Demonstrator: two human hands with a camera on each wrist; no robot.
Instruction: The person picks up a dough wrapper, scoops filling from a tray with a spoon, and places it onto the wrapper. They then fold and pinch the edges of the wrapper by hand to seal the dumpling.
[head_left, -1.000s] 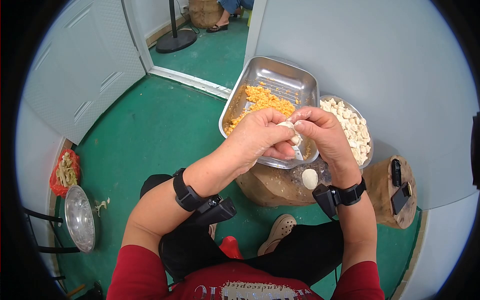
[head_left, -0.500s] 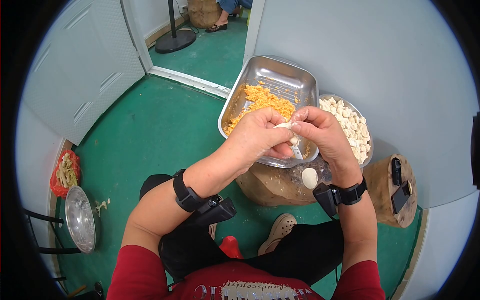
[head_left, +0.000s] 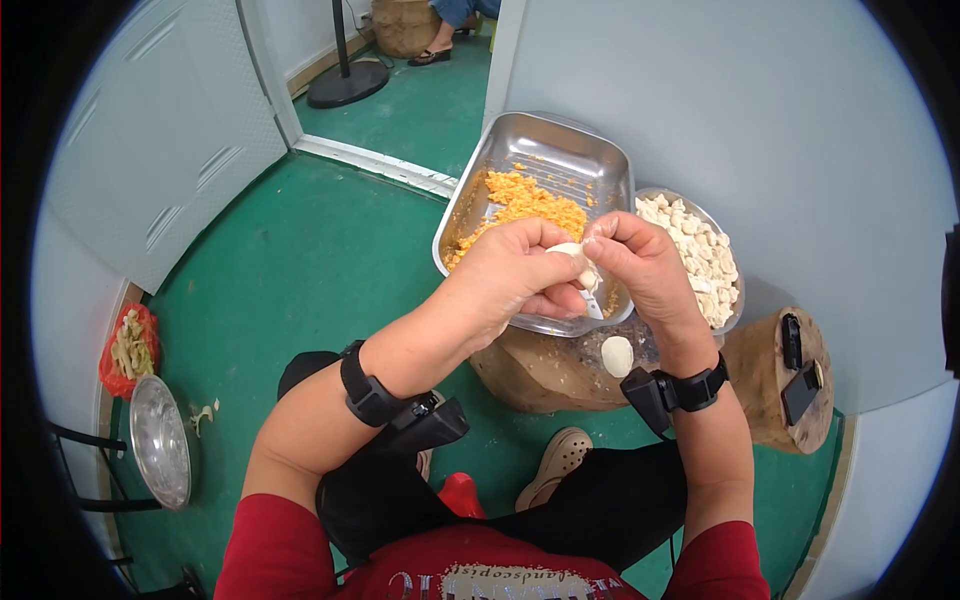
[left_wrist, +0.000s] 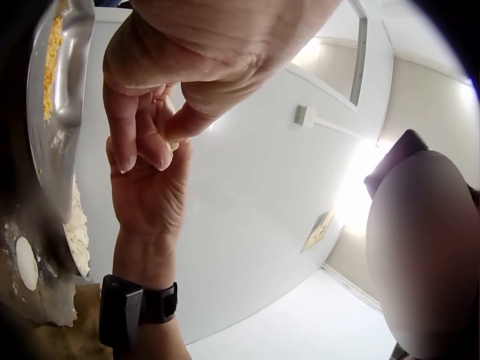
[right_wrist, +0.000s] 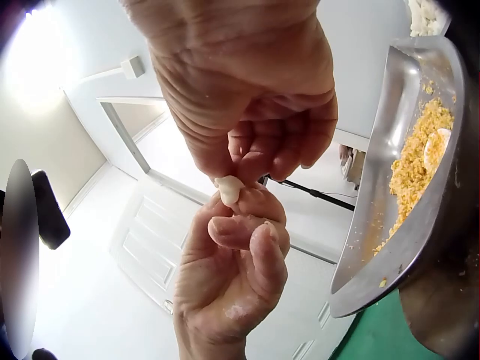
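Observation:
Over the near part of a metal tray (head_left: 590,160), both hands meet at a small pale dumpling (right_wrist: 230,190). My left hand (head_left: 515,270) holds it between thumb and fingers, which cover much of it. The right hand (head_left: 645,262) pinches at its upper edge with thumb and forefinger, as the right wrist view shows. White flour dusts the fingers. Orange-yellow filling (head_left: 535,205) lies in the tray, and a white utensil (head_left: 595,306) leans below the hands. One round dough wrapper (head_left: 618,356) rests on the wooden stump (head_left: 530,370) under the tray.
Right of the tray stands a round bowl full of folded dumplings (head_left: 690,250). A smaller stump (head_left: 770,430) carries two black devices. On the floor at left are a metal basin (head_left: 160,440) and a red bag (head_left: 150,325). Another person's foot (head_left: 432,55) shows through the doorway.
Both hands stay at nearly the same spot over the tray. Thumb and fingers shift only slightly on the dumpling, and the whole head view drifts a little.

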